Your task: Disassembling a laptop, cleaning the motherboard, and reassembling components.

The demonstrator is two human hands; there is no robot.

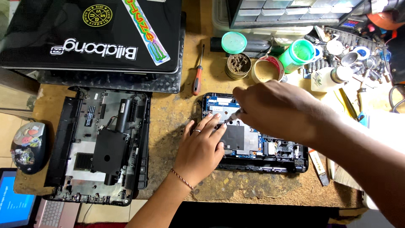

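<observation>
Opened laptop base [257, 139] sits mid worktop [168, 114], blue board exposed. Left hand [201, 145] lies flat w/ fingers spread, pinning it, grip not closed on anything. Right hand [270, 105] is pinched round a thin tool [233, 116], tip on the board. Prob light but fragile; hold by plastic edges, not components.

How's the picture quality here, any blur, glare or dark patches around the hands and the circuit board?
Head view: light is even and fairly bright, the circuit board and left hand look sharp; the right hand is slightly soft at its fingertips near the thin tool; the right forearm darkens toward the lower right corner; the closed black laptop shows mild sheen, no harsh glare; edges bend slightly from the wide lens.
</observation>
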